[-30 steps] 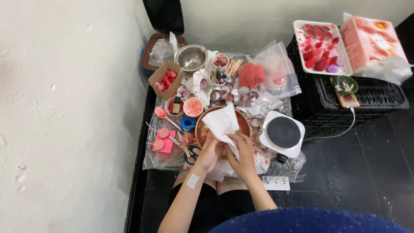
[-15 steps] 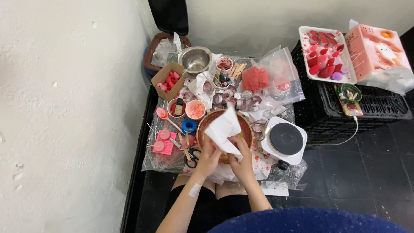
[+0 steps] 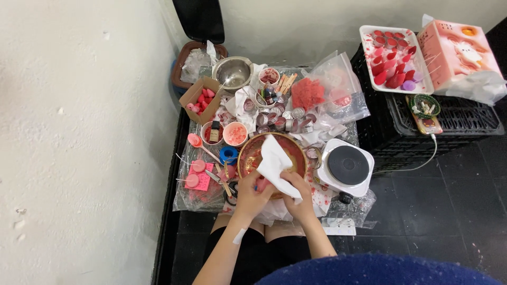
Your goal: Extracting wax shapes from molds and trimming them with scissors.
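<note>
The crumpled white paper tissue (image 3: pixel 275 164) covers the middle of the round copper-coloured bowl (image 3: pixel 296 149) and most fingers of the right hand (image 3: pixel 299 196). What the left hand (image 3: pixel 252 193) pinches is too small to tell. The black bin (image 3: pixel 200 18) is cut off by the top edge.

A low table (image 3: pixel 182 198) covered in clear plastic carries a steel bowl (image 3: pixel 232 71), a cardboard box (image 3: pixel 199 97), small tins (image 3: pixel 280 119), a round brown pan (image 3: pixel 298 153) and a white hotplate (image 3: pixel 346 166).

The tissue (image 3: pixel 274 163) was white over a red-stained brown bowl (image 3: pixel 293 149). Beside the bowl, the hot plate (image 3: pixel 346 166) was white with a black disc; the tape roll (image 3: pixel 228 154) was blue.
</note>
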